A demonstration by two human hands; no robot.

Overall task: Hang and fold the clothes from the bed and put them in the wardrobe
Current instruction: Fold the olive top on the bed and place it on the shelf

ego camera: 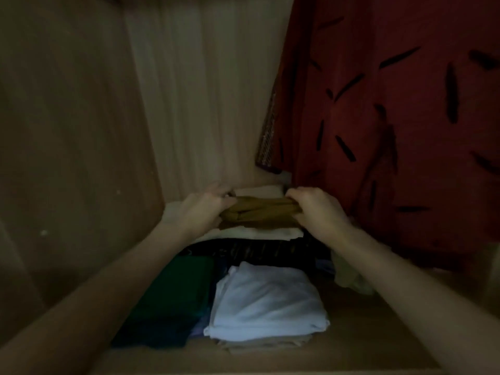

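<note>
Deep inside the dim wardrobe (67, 131), toward the back: a folded mustard-brown garment (259, 212), held between both hands. Left hand (200, 209) at its left end, fingers curled over the top edge and gripping the cloth; right hand (316, 209) at its right end, fingers likewise curled down over the fold and pinching it. Long axis of the garment running left to right, from one hand to the other, with its rounded folded edge facing the camera and its flat layers roughly level. Resting on, or just above, a pale cream folded pile (257, 232) — contact hard to judge in the low light. Directly in front of that pile, a dark patterned folded piece (257, 249); nearer still, a white folded stack (267, 299) at centre and a dark green folded stack (176, 293) beside it on the left, both on the wardrobe floor. At the right, hanging down close beside the right hand: a red garment with black dashes (392, 117), with a strip of patterned trim (267, 136) at its left edge. Behind, a pale pleated hanging fabric (200, 90) against the back. Both bare forearms reaching in from the bottom corners.
</note>
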